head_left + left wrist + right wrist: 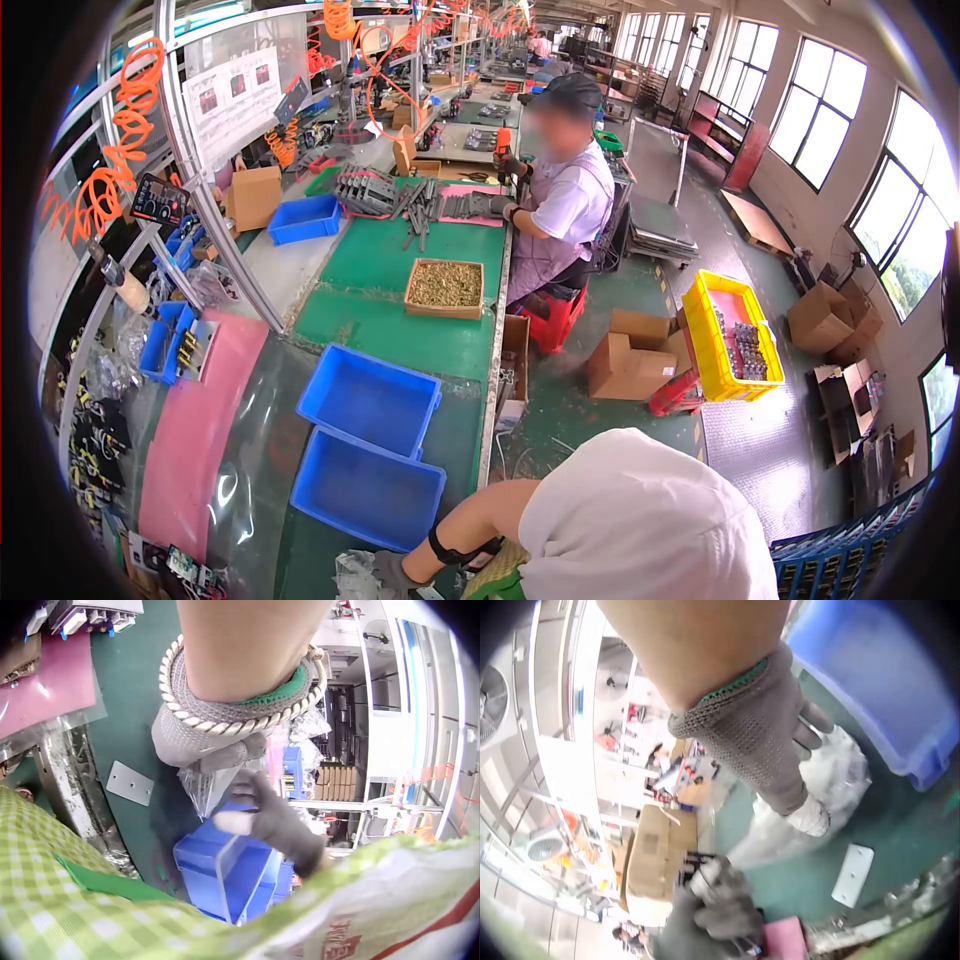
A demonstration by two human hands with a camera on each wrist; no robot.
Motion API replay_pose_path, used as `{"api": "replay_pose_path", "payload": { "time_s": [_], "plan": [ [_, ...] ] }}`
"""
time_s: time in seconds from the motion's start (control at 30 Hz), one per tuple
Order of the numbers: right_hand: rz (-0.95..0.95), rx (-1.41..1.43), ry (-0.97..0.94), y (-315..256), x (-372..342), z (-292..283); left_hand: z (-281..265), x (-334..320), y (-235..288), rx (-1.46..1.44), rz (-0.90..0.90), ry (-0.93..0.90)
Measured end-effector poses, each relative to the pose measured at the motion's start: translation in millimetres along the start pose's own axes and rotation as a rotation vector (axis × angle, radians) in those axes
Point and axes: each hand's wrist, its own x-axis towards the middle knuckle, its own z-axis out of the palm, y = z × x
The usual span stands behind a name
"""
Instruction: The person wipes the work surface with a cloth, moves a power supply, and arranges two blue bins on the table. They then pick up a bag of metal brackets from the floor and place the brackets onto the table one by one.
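Observation:
A clear plastic bag (840, 776) lies crumpled on the green table beside the blue bins. My left hand (206, 742), in a grey knit glove, curls its fingers on the bag's edge. In the right wrist view this left hand (716, 911) is blurred, with the film stretching toward it. My right hand (761, 746), also gloved and with a pale covering on the thumb, is over the bag with fingers spread apart. The head view shows the right hand (395, 572) against the bag; the left is hidden there. A white plate with holes (130, 784) lies nearby.
Two blue bins (368, 490) stand just past my right hand. Farther along are a box of small brass-coloured parts (444, 284) and a seated person (565, 180) working on grey metal parts. A metal frame (215, 170) rises at the left.

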Motion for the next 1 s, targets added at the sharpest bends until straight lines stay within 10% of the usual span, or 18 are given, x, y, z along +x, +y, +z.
{"api": "replay_pose_path", "payload": {
  "time_s": [0.3,0.43,0.47,0.5,0.53,0.63,0.9,1.0],
  "plan": [
    [-0.018,-0.120,0.030,7,2,6,-78,-50,18,-0.424,0.041,-0.435],
    [-0.181,-0.527,0.358,1,15,9,-127,-85,23,-0.634,0.030,-0.791],
    [-0.138,-0.475,0.491,3,10,10,-121,-94,21,-0.549,0.140,-0.494],
    [-0.012,0.231,0.846,-4,-22,-18,-105,-95,20,-0.409,0.216,-0.105],
    [0.064,-0.114,0.275,15,3,-7,-93,-104,16,-0.293,0.235,0.157],
    [-0.028,-0.116,0.160,-6,-44,-86,-35,-127,52,-0.079,0.172,0.567],
    [-0.288,0.239,0.506,-49,-70,-138,-50,-138,26,-0.275,0.177,0.521],
    [-0.359,0.269,0.340,-58,-95,-121,-58,-130,-7,-0.398,0.123,0.404]
  ]
}}
